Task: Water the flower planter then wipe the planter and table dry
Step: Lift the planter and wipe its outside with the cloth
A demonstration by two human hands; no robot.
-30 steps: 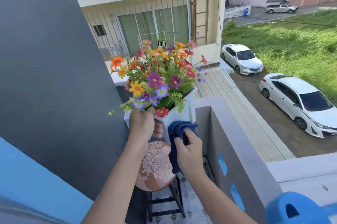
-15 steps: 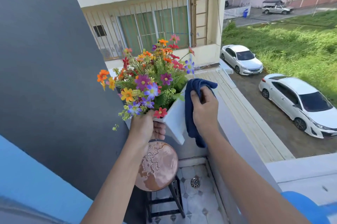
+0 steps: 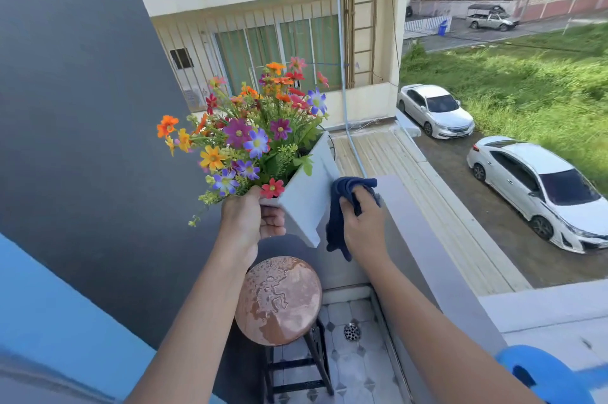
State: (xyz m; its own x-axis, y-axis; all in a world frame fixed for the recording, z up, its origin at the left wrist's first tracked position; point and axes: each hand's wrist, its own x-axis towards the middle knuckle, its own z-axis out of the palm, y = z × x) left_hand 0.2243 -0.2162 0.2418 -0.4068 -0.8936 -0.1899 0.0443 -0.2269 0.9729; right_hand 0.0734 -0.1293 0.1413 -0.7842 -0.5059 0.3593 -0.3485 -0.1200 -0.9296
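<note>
Left hand point(image 3: 245, 222): arm extended forward and upward from the lower frame, wrist straight, fingers point(image 3: 273, 221) wrapped closed around the near lower corner of the white planter point(image 3: 304, 196). The planter is lifted clear of the counter and tilted, its open top leaning to the left toward the dark grey wall point(image 3: 82, 107). Multicoloured flowers point(image 3: 250, 137) fill the planter and spread up and leftward.

Right hand point(image 3: 365, 226): arm extended forward from the lower right, hand turned palm-left, fingers closed on a dark blue cloth point(image 3: 342, 206). The cloth is pressed against the planter's right face, with a loose end hanging below the hand.

Counter point(image 3: 279, 300): a small round reddish-brown tabletop on dark legs, directly beneath the raised planter and not touching it. Pooled water is visible across its surface.

Surroundings: grey balcony parapet point(image 3: 427, 255) just right of the right hand; tiled floor with a round drain point(image 3: 352, 332) beside the counter's legs. A blue object point(image 3: 539, 370) sits at the lower right edge; its identity cannot be determined.
</note>
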